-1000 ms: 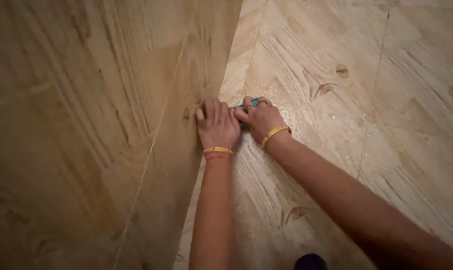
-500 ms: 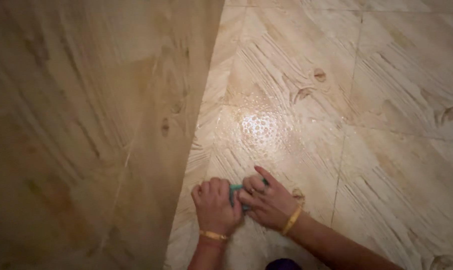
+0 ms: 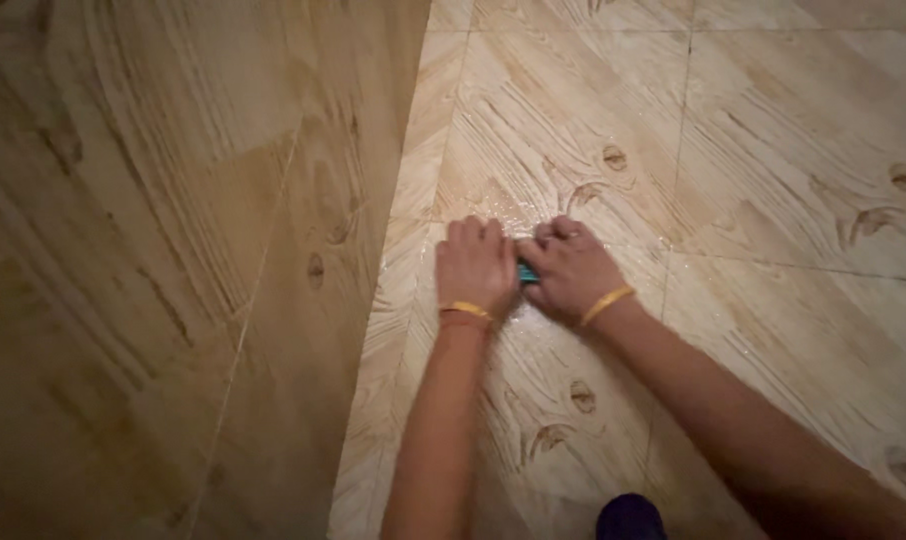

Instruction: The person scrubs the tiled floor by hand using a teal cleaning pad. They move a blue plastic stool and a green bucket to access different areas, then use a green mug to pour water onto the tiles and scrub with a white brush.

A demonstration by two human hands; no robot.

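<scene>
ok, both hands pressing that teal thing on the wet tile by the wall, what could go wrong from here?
1. The floor tile glistens wet around the hands, so the left hand and right hand could slip while pressing down.
2. The teal object is almost wholly covered, so grip on it may be poor.
3. The left hand's knuckles sit near the wall and could scrape it.

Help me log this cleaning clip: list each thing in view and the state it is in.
left hand: palm down, pressed on the teal scrubber, fingers curled
right hand: palm down, pressed on the same scrubber, beside the left hand
teal scrubber: almost fully covered, only a sliver shows between the hands
floor tiles: wood-grain pattern, wet and glossy around the hands
wall tiles: wood-grain, upright, meeting the floor left of the hands
</scene>
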